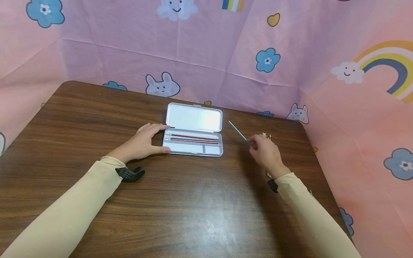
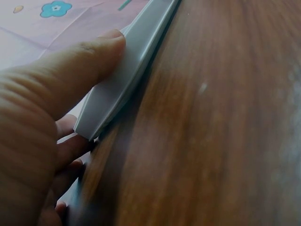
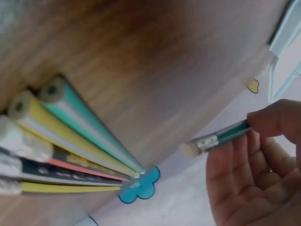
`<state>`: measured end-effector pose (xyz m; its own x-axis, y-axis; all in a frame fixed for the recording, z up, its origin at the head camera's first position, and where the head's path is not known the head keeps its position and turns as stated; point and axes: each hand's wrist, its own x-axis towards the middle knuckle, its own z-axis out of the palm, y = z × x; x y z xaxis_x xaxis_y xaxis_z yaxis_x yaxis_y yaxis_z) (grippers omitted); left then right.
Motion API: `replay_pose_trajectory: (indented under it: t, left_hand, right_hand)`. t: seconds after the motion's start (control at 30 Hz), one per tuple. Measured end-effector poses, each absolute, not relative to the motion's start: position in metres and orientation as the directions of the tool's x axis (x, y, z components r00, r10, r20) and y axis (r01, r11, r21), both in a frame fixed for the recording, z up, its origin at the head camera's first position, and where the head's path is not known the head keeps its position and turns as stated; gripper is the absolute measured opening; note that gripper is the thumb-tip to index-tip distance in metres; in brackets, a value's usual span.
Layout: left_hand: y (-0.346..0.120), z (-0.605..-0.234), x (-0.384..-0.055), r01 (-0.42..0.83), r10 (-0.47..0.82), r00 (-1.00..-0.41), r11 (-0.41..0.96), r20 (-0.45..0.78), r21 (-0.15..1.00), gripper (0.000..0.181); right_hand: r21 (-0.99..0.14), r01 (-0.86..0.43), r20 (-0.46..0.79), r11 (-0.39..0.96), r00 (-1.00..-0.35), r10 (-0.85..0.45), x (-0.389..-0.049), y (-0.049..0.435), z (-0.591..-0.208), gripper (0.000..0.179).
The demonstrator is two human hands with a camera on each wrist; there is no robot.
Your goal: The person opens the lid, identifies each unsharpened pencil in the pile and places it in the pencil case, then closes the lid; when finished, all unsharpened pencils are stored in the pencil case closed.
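A white pencil case [image 1: 188,147] lies with its lid [image 1: 193,117] raised on the table. Several red and dark pencils [image 1: 193,139] lie side by side in its long upper compartment. My left hand [image 1: 140,143] holds the case's left end, thumb at the front corner and fingers near the hinge. In the left wrist view, the thumb [image 2: 89,59] presses against the case's side wall [image 2: 124,70]. To the right of the case, my right hand [image 1: 266,152] pinches a green pencil [image 1: 238,132] between thumb and fingers near its eraser end, tilted above the table.
Under and beside my right hand lies a bunch of pencils [image 3: 84,127], some green, yellow and black. The brown wooden table [image 1: 180,204] is backed by a pink patterned cloth [image 1: 206,53] at the rear and right.
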<state>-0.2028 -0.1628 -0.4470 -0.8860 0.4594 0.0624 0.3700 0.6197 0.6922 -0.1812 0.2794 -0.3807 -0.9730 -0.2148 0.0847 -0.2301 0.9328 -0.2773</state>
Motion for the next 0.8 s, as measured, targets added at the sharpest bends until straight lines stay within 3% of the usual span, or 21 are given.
replay_pose_trajectory:
  t: [0.8]
  left_hand:
    - [-0.164,-0.443,-0.203,0.352,0.46,-0.887,0.624,0.036,0.697,0.09]
  right_hand:
    - [-0.131,-0.498,0.303,0.857,-0.843,-0.444,-0.186,0.247,-0.365,0.02]
